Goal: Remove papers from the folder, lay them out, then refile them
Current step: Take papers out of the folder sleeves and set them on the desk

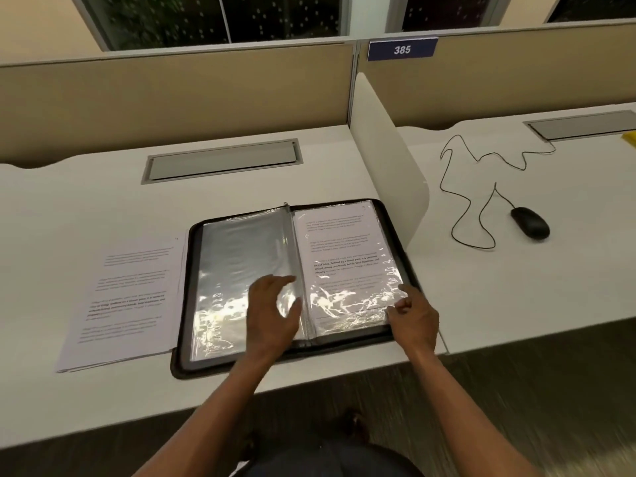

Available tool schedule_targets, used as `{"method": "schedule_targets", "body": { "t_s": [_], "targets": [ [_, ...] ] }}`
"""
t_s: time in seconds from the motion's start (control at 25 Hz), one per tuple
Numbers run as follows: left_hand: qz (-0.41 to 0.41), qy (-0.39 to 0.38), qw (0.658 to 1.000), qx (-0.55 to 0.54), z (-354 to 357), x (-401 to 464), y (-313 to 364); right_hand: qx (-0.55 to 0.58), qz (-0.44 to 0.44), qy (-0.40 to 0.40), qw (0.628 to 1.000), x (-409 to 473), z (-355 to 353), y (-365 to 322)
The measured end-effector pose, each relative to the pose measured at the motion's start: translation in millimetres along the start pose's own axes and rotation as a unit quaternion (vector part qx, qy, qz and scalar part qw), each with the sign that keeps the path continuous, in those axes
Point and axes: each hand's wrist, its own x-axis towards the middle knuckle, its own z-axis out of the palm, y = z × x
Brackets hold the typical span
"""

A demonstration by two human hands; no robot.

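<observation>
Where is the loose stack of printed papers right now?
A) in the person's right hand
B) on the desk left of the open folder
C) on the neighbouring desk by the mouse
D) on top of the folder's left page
B: the stack of papers lies flat on the desk, just left of the open folder, with neither hand on it.
</observation>
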Motion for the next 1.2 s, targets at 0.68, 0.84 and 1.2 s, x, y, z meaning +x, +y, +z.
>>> {"method": "schedule_targets", "body": {
  "t_s": [0.68, 0.84, 1.2],
  "targets": [
    [0.109, -0.186, 0.959, 0.182, 93.2, -11.9, 45.0, 0.065, -0.165, 0.095, 0.980, -10.8, -27.4, 7.2],
    [-0.037, -0.183, 0.982, 0.024, 88.6, -4.5, 45.0, 0.031, -0.278, 0.061, 0.958, -25.8, -19.5, 16.4],
    [-0.092, -0.123, 0.984, -0.088, 79.9, -6.9, 44.8, -0.308, -0.474, -0.053, 0.824, -22.5, 16.8, 20.3]
  ]
}}
